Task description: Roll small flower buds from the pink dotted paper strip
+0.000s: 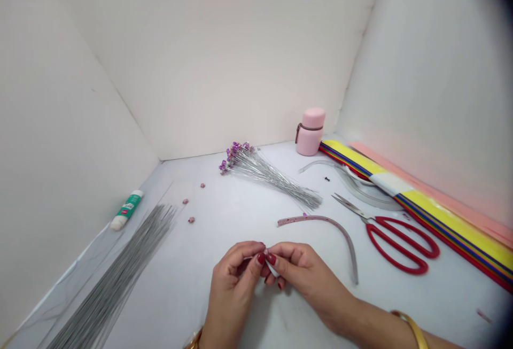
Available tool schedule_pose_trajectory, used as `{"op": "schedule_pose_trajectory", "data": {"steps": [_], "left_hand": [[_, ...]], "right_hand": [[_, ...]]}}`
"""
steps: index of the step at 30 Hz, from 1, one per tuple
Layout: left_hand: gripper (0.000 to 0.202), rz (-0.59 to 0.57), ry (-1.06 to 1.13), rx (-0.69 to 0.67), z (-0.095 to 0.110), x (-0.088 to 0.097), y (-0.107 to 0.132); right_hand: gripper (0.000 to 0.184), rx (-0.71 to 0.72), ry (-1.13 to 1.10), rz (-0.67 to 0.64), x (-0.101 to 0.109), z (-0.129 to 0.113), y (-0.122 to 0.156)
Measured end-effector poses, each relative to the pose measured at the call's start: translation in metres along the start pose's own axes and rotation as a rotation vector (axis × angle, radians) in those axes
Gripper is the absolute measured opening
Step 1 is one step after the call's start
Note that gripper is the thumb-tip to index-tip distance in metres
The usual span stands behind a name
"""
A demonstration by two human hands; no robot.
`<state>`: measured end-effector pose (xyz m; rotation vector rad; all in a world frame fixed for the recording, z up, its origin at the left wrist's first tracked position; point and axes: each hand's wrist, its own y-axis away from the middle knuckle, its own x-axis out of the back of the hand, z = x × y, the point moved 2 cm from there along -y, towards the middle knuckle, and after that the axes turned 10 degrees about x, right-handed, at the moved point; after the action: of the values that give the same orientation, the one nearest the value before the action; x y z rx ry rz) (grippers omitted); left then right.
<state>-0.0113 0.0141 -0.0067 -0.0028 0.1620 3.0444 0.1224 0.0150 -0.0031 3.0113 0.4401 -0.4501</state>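
Straight grey wire bundle point(120, 274), L side of tabletop point(176, 290); thin silvery stems point(272, 175) w/ shiny purple tips point(233, 152) behind. L hand point(236, 277) & R hand point(306, 271) pinched nr. closed on sm. white piece point(273, 270), front ctr.

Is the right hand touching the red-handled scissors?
Apart. The head view shows it: bare table and a curved tube lie between the right hand and the scissors.

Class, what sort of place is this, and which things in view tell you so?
Probably a craft worktable: a bundle of grey wires lies on the left, red-handled scissors on the right, and a glue stick by the left wall.
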Motion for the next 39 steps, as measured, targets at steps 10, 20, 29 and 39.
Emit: {"op": "schedule_pose_trajectory", "data": {"steps": [10, 20, 29, 39], "left_hand": [[0.011, -0.022, 0.174, 0.245, -0.002, -0.005, -0.002], [0.015, 0.067, -0.257, 0.016, -0.002, 0.002, 0.002], [0.019, -0.055, -0.185, -0.039, 0.002, -0.001, 0.002], [0.01, -0.087, 0.042, 0.121, 0.003, -0.003, -0.005]], "right_hand": [[0.028, -0.022, 0.071, 0.032, 0.001, 0.001, -0.002], [0.029, -0.006, 0.096, -0.014, 0.002, 0.005, -0.001], [0.026, -0.002, 0.052, 0.001, 0.001, -0.003, -0.001], [0.023, -0.037, 0.044, -0.035, 0.001, 0.001, -0.002]]}}
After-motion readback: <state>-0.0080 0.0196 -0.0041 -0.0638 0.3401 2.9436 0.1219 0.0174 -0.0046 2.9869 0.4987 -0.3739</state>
